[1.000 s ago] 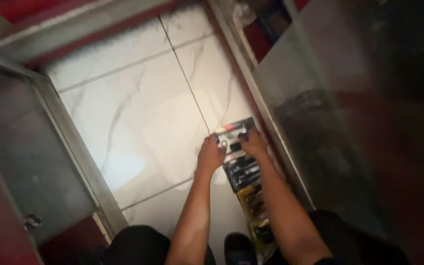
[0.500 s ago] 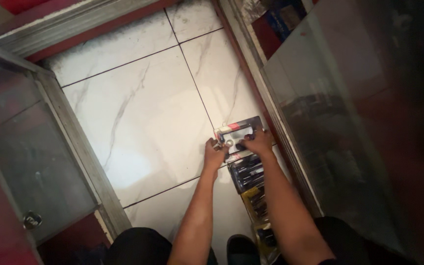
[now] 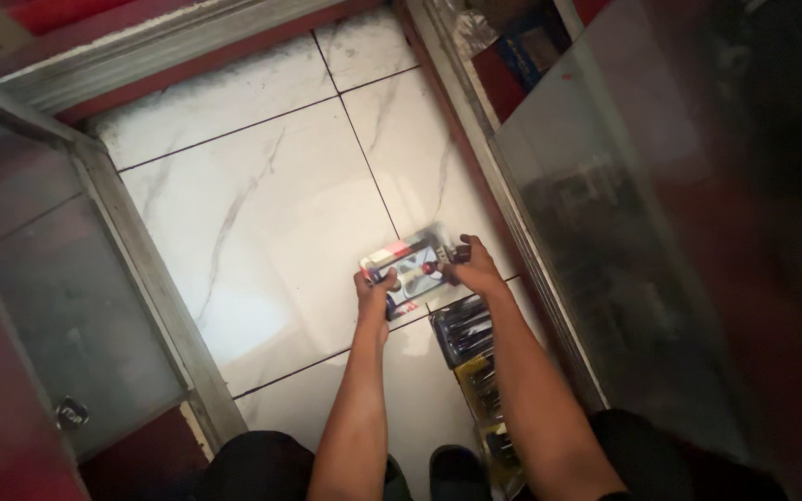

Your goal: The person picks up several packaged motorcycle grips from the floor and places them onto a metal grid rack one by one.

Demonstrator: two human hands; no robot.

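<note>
From the head view, two bare forearms reach down over a white marble-veined tile floor [image 3: 262, 213]. Together they hold one clear plastic blister pack [image 3: 408, 267], flat and slightly tilted, above the floor near its right edge. The left hand [image 3: 373, 288] is closed on the pack's near-left corner, thumb on top and fingers curled beneath. The right hand [image 3: 475, 269] is closed on the pack's right end, fingers wrapped over the edge. Inside the pack is a red and white card with some dark, rounded item; what it is cannot be made out.

Below the held pack, a row of similar packs [image 3: 475, 371] lies on the floor along its right edge, running back toward the person's feet. At least three can be counted: one with dark contents nearest the hands, then yellow-backed ones further back; the last are partly hidden by the right forearm. One dark shoe [image 3: 452, 468] shows at the bottom edge, beside the row.

Two glass display cases flank the floor: the left case [image 3: 48, 278], metal-framed, and the right case [image 3: 624, 232], whose contents are blurred behind glass.
</note>
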